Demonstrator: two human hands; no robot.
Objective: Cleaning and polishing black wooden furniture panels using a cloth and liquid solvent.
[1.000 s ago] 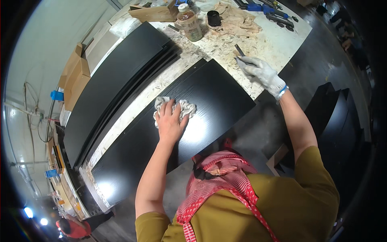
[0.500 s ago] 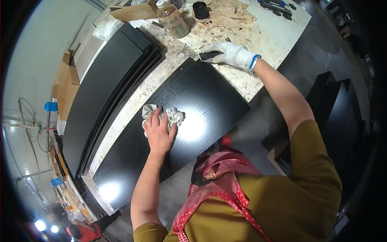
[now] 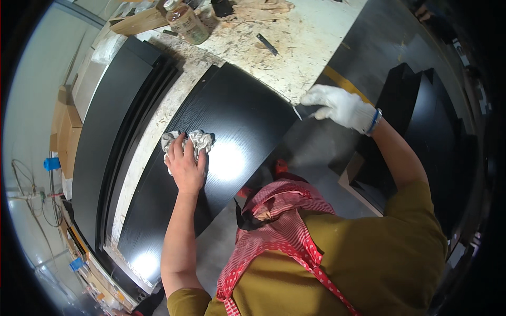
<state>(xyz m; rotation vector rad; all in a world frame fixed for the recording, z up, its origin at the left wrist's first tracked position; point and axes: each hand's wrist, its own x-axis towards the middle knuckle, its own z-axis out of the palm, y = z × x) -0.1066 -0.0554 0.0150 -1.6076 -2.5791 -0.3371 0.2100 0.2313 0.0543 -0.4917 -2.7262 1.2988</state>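
A long black wood-grained panel (image 3: 237,100) with a curved edge lies on the worktable. My bare left hand (image 3: 185,166) rests on it, fingers bent over a crumpled whitish cloth (image 3: 200,140) pressed to the surface. At the panel's near right corner is my right hand (image 3: 340,108), in a white knitted glove with a blue cuff. Its fingers are closed around a small black pad (image 3: 307,111) with a pale edge, held against or very close to the corner. Most of the pad is hidden by the glove.
Stacked black curved panels (image 3: 118,100) stand along the left. On the stained worktable (image 3: 311,31) lie a thin dark tool (image 3: 267,45), a liquid-filled plastic bottle (image 3: 187,23) and a black cup (image 3: 222,7). More black pieces (image 3: 421,121) stand at right, near an open box (image 3: 358,181).
My right hand has moved with the black pad from the panel's far corner along its right end to the near corner. My left hand stays on the cloth. The view has shifted.
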